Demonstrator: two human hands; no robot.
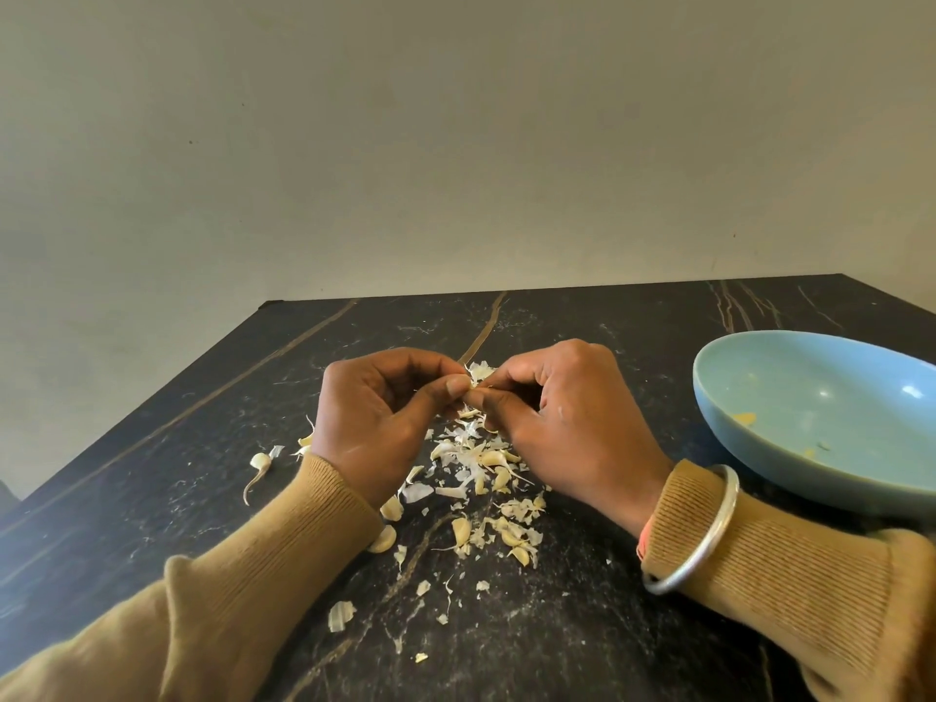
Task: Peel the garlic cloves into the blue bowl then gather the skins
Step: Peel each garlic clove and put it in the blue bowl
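My left hand [375, 412] and right hand [562, 412] meet at the fingertips just above the black veined stone table [582, 625]. Both pinch the same small garlic clove [478, 373], white papery skin flaring from it, with the fingers curled in tight. Under them, pale garlic skins [468, 466] and loose cloves [383, 539] lie scattered on the table. The shallow light-blue bowl [835, 377] sits to the right, near my right wrist, apart from the scatter. A silver bangle [704, 529] rings my mustard right sleeve.

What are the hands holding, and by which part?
The left hand and right hand pinch one garlic clove between thumbs and forefingers; which end is hidden.
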